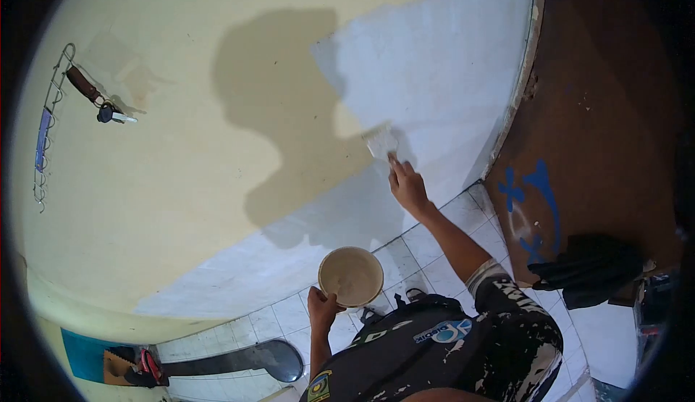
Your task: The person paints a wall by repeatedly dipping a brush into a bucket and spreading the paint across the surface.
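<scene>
My right hand [407, 185] is raised against the wall and grips a flat putty knife [381, 142], whose blade presses on the wall at the edge of a white, freshly coated patch [434, 69]. The rest of the wall [181, 170] is pale yellow. My left hand [322, 309] holds a round bowl [351, 277] of off-white paste by its rim, low in front of my body. My dark, paint-spattered sleeve [499, 308] shows at the bottom.
A brown wooden door [601, 112] with blue marks stands to the right. A wire rack [45, 137] with a hanging key is fixed on the wall at left. White floor tiles [289, 315], a dark board and small items lie below.
</scene>
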Motion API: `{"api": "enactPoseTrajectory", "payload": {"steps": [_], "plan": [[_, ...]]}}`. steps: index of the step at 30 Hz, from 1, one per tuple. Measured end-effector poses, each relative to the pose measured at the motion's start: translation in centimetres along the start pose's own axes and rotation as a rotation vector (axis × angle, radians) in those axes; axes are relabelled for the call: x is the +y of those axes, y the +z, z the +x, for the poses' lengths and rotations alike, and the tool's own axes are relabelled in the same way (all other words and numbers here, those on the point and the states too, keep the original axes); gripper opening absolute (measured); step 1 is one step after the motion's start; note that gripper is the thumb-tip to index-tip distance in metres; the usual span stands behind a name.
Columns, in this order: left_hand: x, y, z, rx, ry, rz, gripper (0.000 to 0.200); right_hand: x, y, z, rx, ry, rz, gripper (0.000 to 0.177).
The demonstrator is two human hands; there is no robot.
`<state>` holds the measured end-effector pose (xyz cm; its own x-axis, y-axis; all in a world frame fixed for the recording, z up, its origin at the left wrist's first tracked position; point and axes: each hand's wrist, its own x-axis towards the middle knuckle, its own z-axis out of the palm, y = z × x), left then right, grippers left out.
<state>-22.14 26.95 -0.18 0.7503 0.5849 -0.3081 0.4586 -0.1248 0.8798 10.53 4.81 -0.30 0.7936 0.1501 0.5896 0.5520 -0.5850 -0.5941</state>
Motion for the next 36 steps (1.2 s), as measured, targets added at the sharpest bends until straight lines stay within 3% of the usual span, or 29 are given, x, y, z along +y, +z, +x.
{"api": "enactPoseTrajectory", "payload": {"steps": [5, 8, 11, 15, 19, 22, 24, 28, 30, 32, 36], "plan": [[0.0, -0.3, -0.5, -0.015, -0.021, -0.038, 0.024, 4.5, 2.8, -6.3, -0.201, 0.206, -0.045, 0.046], [-0.8, -0.6, 0.1, -0.012, -0.002, 0.012, 0.023, 4.7, 2.7, -6.0, -0.232, 0.284, -0.068, 0.032], [0.4, -0.4, -0.4, -0.005, -0.007, 0.018, 0.023, 0.6, -0.7, -0.4, -0.212, 0.305, 0.010, 0.017], [2.0, 0.0, -1.0, 0.007, -0.029, 0.002, 0.023, -5.7, -6.8, 7.0, -0.186, 0.215, 0.077, 0.013], [-1.2, -0.1, 0.9, 0.023, 0.016, 0.018, 0.023, -11.3, -13.4, 11.1, -0.126, 0.144, 0.191, 0.014], [-2.1, -0.2, 1.5, 0.016, 0.073, 0.114, 0.024, -15.0, -17.1, 13.5, -0.051, 0.002, 0.193, 0.022], [0.7, 0.2, 0.4, -0.016, 0.015, -0.026, 0.024, -17.1, -18.6, 14.6, 0.091, -0.109, 0.242, 0.030], [0.4, 0.2, 0.6, -0.006, 0.029, -0.004, 0.024, -14.4, -13.7, 14.9, 0.221, -0.206, 0.157, 0.037], [0.8, 0.3, 0.1, -0.002, 0.026, -0.062, 0.024, -10.1, -9.0, 12.9, 0.197, -0.248, -0.031, 0.046], [2.5, -0.1, -0.9, 0.007, 0.028, 0.009, 0.024, -6.0, -5.4, 9.5, 0.226, -0.297, -0.023, 0.053], [1.4, -0.2, -0.6, 0.007, 0.013, 0.054, 0.025, -1.3, -1.9, 1.7, -0.036, -0.034, -0.087, 0.053]]}}
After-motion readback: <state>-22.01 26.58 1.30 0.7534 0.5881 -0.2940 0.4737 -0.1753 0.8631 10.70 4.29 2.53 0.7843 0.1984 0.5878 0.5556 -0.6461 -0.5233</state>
